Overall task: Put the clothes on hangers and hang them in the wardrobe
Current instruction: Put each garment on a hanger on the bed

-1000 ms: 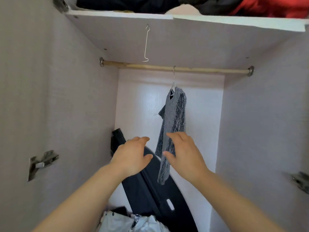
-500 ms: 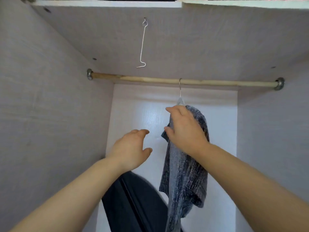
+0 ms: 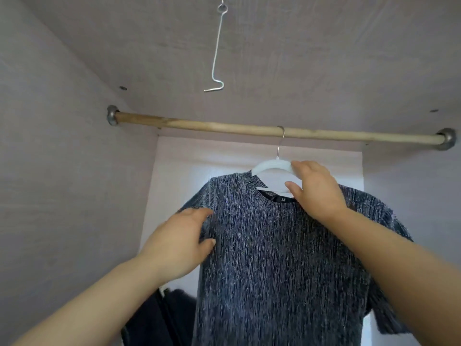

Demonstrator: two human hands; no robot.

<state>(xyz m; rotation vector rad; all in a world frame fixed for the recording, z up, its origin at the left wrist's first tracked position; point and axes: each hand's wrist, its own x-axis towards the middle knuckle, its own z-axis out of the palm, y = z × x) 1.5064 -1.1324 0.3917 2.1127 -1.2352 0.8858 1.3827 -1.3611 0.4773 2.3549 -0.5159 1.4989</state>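
Note:
A grey knitted short-sleeved top (image 3: 274, 258) hangs on a white hanger (image 3: 270, 166), whose metal hook sits over the wooden rail (image 3: 199, 126) of the wardrobe. The top faces me, its neck label showing. My right hand (image 3: 315, 189) grips the hanger's right shoulder at the collar, fingers above and thumb below. My left hand (image 3: 180, 242) touches the top's left shoulder and sleeve, thumb and fingers spread against the fabric.
A bent metal wire hook (image 3: 215, 48) dangles from the wardrobe's ceiling in front of the rail. Grey side walls close in left and right. A dark object (image 3: 159, 318) stands at the bottom left behind the top.
The top has turned from edge-on to face me. My right hand has moved up to the hanger, my left hand has come onto the left sleeve, and the view has come closer.

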